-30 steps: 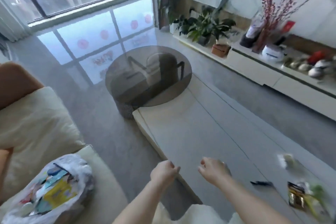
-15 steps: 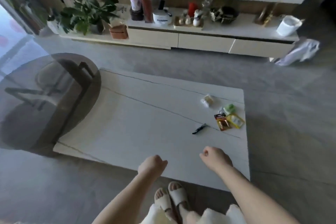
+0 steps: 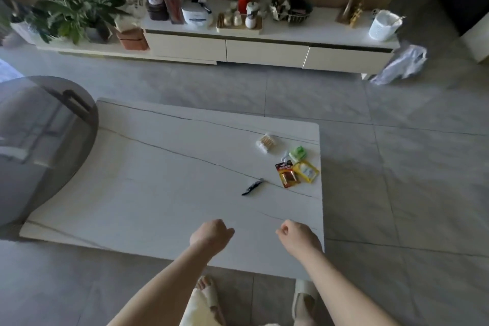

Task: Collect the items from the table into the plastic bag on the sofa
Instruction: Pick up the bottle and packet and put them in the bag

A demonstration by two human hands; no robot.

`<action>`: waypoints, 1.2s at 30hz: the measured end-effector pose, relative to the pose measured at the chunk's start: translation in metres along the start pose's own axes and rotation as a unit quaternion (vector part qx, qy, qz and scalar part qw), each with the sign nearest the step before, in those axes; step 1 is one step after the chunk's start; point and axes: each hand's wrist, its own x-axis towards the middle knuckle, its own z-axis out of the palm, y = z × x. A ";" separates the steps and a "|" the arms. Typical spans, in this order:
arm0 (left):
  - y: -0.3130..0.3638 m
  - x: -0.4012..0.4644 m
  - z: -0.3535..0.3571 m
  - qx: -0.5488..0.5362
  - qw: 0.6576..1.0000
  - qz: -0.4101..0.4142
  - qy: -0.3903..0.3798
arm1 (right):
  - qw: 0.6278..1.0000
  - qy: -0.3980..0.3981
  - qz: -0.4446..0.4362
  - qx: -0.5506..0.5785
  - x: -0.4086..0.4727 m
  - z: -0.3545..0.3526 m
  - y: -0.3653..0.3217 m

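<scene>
Compared with half a second earlier, we see the table nearer and both hands spread wider apart. Five items lie near its far right corner: one cotton-swab pack, one green packet, one yellow packet, one battery pack, one black clip. Left hand and right hand hover clenched, holding nothing. The plastic bag is out of view.

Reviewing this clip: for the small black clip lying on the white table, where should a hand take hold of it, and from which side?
Probably pinch the black clip across its narrow middle, coming straight down from above. It lies flat and slanted on the table, apart from the packets, so nothing blocks either long side. The right hand is nearer; both hands look empty.
</scene>
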 end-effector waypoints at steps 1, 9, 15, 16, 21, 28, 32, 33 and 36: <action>0.011 0.004 0.005 -0.007 1.000 -0.011 0.003 | 1.000 -0.004 -0.013 -0.005 0.009 -0.005 0.008; 0.134 0.039 0.057 -0.136 0.987 -0.090 0.014 | 0.992 -0.058 -0.105 -0.050 0.112 -0.054 0.084; 0.180 0.084 0.071 -0.180 0.977 -0.105 0.047 | 0.990 -0.069 -0.114 -0.035 0.186 -0.074 0.109; 0.182 0.094 0.072 -0.177 0.977 -0.102 0.055 | 0.990 -0.070 -0.115 -0.039 0.198 -0.074 0.112; 0.182 0.168 0.078 -0.141 0.984 -0.072 0.086 | 0.991 -0.055 -0.107 -0.054 0.258 -0.055 0.125; 0.167 0.287 0.101 -0.007 0.989 -0.088 0.116 | 0.994 -0.026 -0.087 -0.068 0.349 -0.009 0.123; 0.156 0.330 0.113 0.044 0.985 -0.083 0.148 | 0.996 0.009 -0.060 -0.068 0.387 0.011 0.110; 0.152 0.338 0.116 0.043 0.985 -0.079 0.148 | 0.996 0.019 -0.052 -0.073 0.392 0.016 0.106; 0.145 0.352 0.123 0.035 0.987 -0.069 0.139 | 0.995 0.043 -0.044 -0.077 0.400 0.026 0.101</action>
